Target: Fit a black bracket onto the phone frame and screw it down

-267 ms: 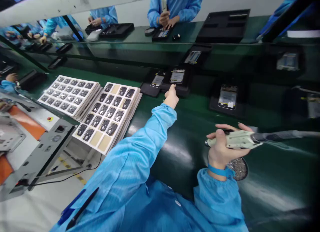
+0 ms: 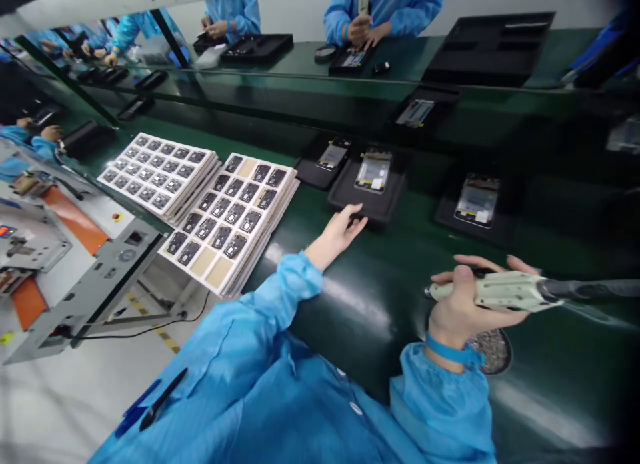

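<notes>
My left hand (image 2: 340,234) is at the near edge of a black tray (image 2: 345,197), its thumb and fingers apart; whether the fingertips touch the tray, I cannot tell. In that tray lies an opened phone body (image 2: 374,171) with a pale silver battery area. My right hand (image 2: 463,304) is wrapped round a pale green electric screwdriver (image 2: 510,291), held sideways with its tip to the left and its cable running right. Under the right wrist stands a round dish of small screws (image 2: 493,351).
Another phone in a black tray (image 2: 477,201) lies to the right, one (image 2: 334,154) at the left and one (image 2: 415,113) behind. Stacked white trays (image 2: 225,287) of small dark phone parts stand left. Beyond the shelf, a co-worker's hands (image 2: 363,34) work on a phone.
The left hand has come back toward me, and the black tray with its phone has moved nearer. My right hand keeps its hold on the screwdriver. The view has shifted a little.
</notes>
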`<state>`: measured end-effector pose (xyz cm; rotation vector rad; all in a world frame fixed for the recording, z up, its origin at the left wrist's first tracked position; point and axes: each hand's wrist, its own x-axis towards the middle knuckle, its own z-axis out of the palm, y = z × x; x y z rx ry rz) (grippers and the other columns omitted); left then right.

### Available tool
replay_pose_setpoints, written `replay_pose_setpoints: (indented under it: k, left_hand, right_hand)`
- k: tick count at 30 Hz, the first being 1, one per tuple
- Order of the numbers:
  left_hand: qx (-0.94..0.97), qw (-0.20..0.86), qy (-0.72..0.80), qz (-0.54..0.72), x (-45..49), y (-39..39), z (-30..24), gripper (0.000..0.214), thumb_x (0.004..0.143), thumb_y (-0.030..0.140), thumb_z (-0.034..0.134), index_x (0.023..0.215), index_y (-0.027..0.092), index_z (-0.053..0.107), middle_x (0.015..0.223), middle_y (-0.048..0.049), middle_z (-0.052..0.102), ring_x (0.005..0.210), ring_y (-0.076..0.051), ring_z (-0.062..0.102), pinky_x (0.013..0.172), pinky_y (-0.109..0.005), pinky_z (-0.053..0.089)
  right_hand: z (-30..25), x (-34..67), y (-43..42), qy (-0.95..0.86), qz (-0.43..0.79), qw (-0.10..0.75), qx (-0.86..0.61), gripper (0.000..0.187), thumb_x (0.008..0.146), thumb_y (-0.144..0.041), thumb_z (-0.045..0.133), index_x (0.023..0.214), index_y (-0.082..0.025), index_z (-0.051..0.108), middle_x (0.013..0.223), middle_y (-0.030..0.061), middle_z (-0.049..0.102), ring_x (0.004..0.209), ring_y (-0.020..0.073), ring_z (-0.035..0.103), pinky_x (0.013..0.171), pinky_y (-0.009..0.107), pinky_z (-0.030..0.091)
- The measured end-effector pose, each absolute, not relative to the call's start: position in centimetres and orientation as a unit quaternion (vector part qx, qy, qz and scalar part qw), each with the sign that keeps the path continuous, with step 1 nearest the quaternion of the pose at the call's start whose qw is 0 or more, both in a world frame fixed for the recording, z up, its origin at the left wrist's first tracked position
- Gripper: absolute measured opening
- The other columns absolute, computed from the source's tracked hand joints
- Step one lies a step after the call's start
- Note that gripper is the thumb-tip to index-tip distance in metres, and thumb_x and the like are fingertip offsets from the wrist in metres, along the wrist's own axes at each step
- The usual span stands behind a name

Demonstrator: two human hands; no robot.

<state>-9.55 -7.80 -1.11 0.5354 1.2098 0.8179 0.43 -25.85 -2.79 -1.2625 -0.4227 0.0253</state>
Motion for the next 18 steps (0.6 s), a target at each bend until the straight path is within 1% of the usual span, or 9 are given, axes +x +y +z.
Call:
replay_pose_setpoints:
  k: [2, 3, 6, 8, 11, 13, 16, 18]
  left_hand:
    - [0.203, 0.735, 0.544, 0.351, -14.0, -10.9, -1.6, 0.03, 0.111, 0.038, 0.072, 0.134, 0.019, 0.07, 0.135, -0.0112, 0.07, 0.112, -0.022, 0.072, 0.097, -0.04, 0.066]
    - [0.186, 0.736, 0.546, 0.354, -16.3, -12.2, -1.7, 0.03, 0.109, 0.036, 0.074, 0.132, 0.015, 0.07, 0.127, -0.0096, 0.071, 0.105, -0.021, 0.073, 0.091, -0.038, 0.066]
    - [0.148, 0.729, 0.554, 0.373, -21.9, -14.9, -1.4, 0.007, 0.103, 0.015, 0.078, 0.105, 0.013, 0.071, 0.097, -0.0026, 0.071, 0.08, -0.012, 0.068, 0.08, -0.026, 0.063]
    - [0.132, 0.72, 0.557, 0.392, -24.2, -15.6, -1.1, 0.014, 0.096, 0.008, 0.08, 0.093, 0.015, 0.069, 0.085, -0.0004, 0.068, 0.073, -0.01, 0.064, 0.079, -0.022, 0.062]
    - [0.123, 0.705, 0.556, 0.423, -25.4, -15.3, -0.7, 0.018, 0.09, 0.006, 0.084, 0.091, 0.016, 0.069, 0.084, -0.0003, 0.068, 0.073, -0.01, 0.064, 0.084, -0.023, 0.062]
    - [0.128, 0.695, 0.554, 0.441, -25.5, -14.9, -0.7, 0.017, 0.091, 0.007, 0.084, 0.092, 0.016, 0.069, 0.086, -0.0011, 0.069, 0.076, -0.011, 0.066, 0.089, -0.026, 0.063]
    - [0.154, 0.671, 0.55, 0.474, -25.8, -15.6, -0.5, 0.017, 0.094, 0.01, 0.082, 0.092, 0.017, 0.067, 0.091, -0.0024, 0.069, 0.087, -0.012, 0.07, 0.1, -0.029, 0.062]
    - [0.182, 0.648, 0.547, 0.498, -26.2, -17.2, -0.2, 0.016, 0.095, 0.015, 0.082, 0.096, 0.019, 0.066, 0.096, -0.0021, 0.07, 0.098, -0.014, 0.072, 0.106, -0.031, 0.06]
  right_hand:
    - [-2.9, 0.3, -25.8, -0.197, 0.014, 0.787, -0.584, 0.054, 0.074, -0.03, 0.078, 0.118, -0.024, 0.047, 0.09, -0.0044, 0.076, 0.047, 0.0125, 0.059, 0.039, 0.029, 0.049]
    - [-3.0, 0.3, -25.7, -0.197, 0.015, 0.787, -0.584, 0.054, 0.074, -0.03, 0.078, 0.118, -0.024, 0.048, 0.09, -0.0042, 0.076, 0.048, 0.0126, 0.059, 0.039, 0.029, 0.049]
    - [-3.2, 0.2, -25.6, -0.206, 0.015, 0.79, -0.578, 0.054, 0.075, -0.031, 0.078, 0.119, -0.023, 0.048, 0.089, -0.0033, 0.076, 0.048, 0.0126, 0.059, 0.039, 0.029, 0.05]
    - [-3.4, 0.2, -25.5, -0.214, 0.012, 0.792, -0.572, 0.054, 0.074, -0.031, 0.078, 0.118, -0.022, 0.048, 0.088, -0.0032, 0.075, 0.047, 0.0121, 0.058, 0.039, 0.029, 0.051]
    - [-3.8, 0.4, -25.4, -0.221, 0.01, 0.796, -0.564, 0.054, 0.074, -0.03, 0.077, 0.118, -0.022, 0.048, 0.087, -0.0036, 0.075, 0.046, 0.0112, 0.056, 0.038, 0.029, 0.051]
    - [-4.0, 0.5, -25.3, -0.225, 0.004, 0.799, -0.558, 0.054, 0.073, -0.031, 0.078, 0.118, -0.023, 0.048, 0.086, -0.0038, 0.074, 0.047, 0.0113, 0.056, 0.037, 0.029, 0.05]
    - [-3.9, 0.4, -25.4, -0.217, 0.004, 0.797, -0.563, 0.055, 0.073, -0.033, 0.079, 0.118, -0.023, 0.048, 0.086, -0.0041, 0.073, 0.048, 0.0116, 0.058, 0.038, 0.029, 0.05]
    - [-3.5, 0.3, -25.4, -0.203, 0.017, 0.791, -0.577, 0.054, 0.075, -0.033, 0.078, 0.118, -0.023, 0.049, 0.088, -0.0041, 0.073, 0.048, 0.0111, 0.058, 0.039, 0.028, 0.049]
